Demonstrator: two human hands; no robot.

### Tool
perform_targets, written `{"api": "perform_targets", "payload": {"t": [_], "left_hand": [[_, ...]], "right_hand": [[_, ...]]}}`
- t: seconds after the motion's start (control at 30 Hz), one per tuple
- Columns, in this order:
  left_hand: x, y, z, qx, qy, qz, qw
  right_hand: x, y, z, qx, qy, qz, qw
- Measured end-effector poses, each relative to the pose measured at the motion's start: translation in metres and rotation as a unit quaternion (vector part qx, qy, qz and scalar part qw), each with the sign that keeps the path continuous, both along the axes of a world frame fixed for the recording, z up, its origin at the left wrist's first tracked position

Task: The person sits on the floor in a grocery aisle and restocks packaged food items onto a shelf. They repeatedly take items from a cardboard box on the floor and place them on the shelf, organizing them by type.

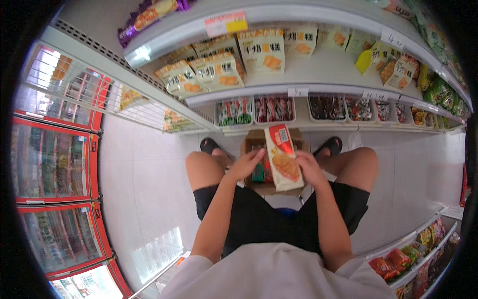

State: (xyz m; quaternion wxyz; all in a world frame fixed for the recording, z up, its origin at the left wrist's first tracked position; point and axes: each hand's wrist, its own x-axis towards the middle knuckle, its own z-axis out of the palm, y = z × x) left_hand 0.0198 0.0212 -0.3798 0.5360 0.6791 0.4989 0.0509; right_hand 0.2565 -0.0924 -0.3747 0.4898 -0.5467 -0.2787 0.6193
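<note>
A long packet of biscuits or wafers (pixel 285 159), cream-coloured with a red top and a picture of the food, is held up before me over an open cardboard box (pixel 248 140). My right hand (pixel 310 168) grips the packet by its right edge. Just left of the packet is my left hand (pixel 246 164), thumb and fingers apart, with nothing seen in it. Down in the box lie a green packet (pixel 258 173) and a red one beside it, partly hidden by my left hand and the held packet.
Above the box, a shop shelf (pixel 321 71) carries several upright cake packets (pixel 261 52). On the lower shelf stand white bins of wrapped snacks (pixel 274 110). Red-framed glass-door fridges (pixel 56 160) line the left. A snack rack (pixel 410 246) stands behind me at right. My knees flank the box.
</note>
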Motion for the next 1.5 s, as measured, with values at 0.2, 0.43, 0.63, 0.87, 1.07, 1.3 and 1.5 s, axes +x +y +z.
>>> {"api": "perform_targets", "payload": {"t": [0.2,0.43,0.63,0.87,1.07,1.3,1.5], "left_hand": [[0.021,-0.055,0.056,-0.221,-0.336,0.202,0.893],[0.034,-0.062,0.11,-0.084,-0.474,0.33,0.812],[0.036,-0.058,0.145,0.01,-0.414,0.281,0.866],[0.026,-0.04,0.158,-0.026,-0.469,0.302,0.83],[0.026,-0.045,0.175,0.011,-0.489,0.323,0.81],[0.011,-0.048,0.174,0.035,-0.48,0.345,0.806],[0.003,-0.056,0.159,0.05,-0.481,0.372,0.792]], "right_hand": [[-0.031,-0.007,0.074,0.131,-0.194,0.078,0.969],[-0.05,-0.013,0.093,0.184,-0.022,-0.019,0.983],[-0.045,-0.016,0.097,0.162,0.09,-0.125,0.975],[-0.016,-0.023,0.113,0.191,0.021,-0.166,0.967],[-0.017,-0.025,0.12,0.188,-0.009,-0.202,0.961],[-0.02,-0.024,0.136,0.248,0.001,-0.182,0.952],[-0.022,-0.032,0.153,0.301,-0.018,-0.116,0.946]]}}
